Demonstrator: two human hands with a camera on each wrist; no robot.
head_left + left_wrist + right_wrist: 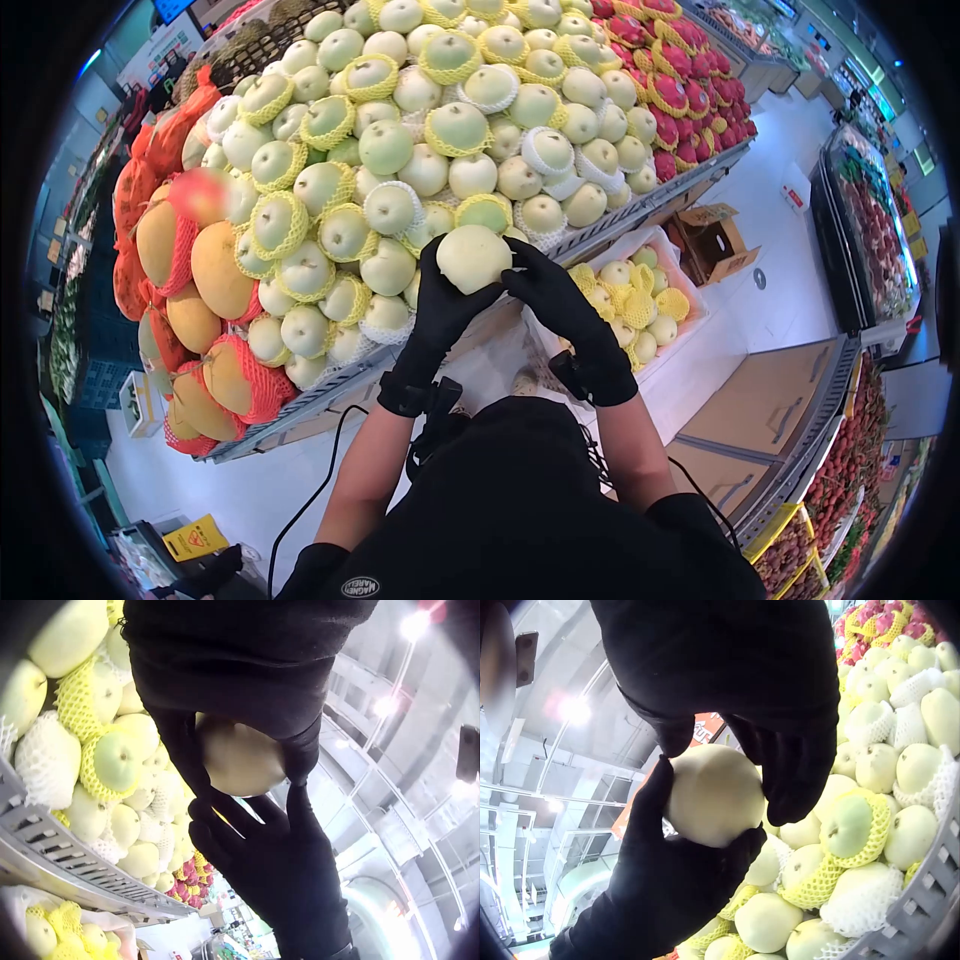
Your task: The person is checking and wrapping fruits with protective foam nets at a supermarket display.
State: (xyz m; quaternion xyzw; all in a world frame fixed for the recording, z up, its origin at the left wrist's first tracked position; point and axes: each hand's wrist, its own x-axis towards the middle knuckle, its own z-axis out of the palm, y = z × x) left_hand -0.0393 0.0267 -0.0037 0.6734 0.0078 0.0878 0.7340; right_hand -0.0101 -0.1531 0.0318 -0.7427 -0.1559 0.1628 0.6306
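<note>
A smooth, pale green melon [475, 258], bare of any net, is held up between two black-gloved hands at the edge of the melon display. The left hand [443, 308] grips it from the left and below, thumb and fingers curled round it. From the other side the right hand [556, 298] holds it with thumb and bent fingertips. In the right wrist view the melon [715, 795] sits between the right hand [735, 682] above and the left hand [667, 877] below. The left wrist view shows its shaded side, partly covered by the gloves.
Many pale melons [386, 147], some in yellow or white foam nets, are heaped behind a grey slatted rim [610, 222]. Large yellow melons [222, 265] lie left, dragon fruit [668, 95] at far right. Below stands a crate [690, 322] of netted melons beside an open cardboard box [738, 245].
</note>
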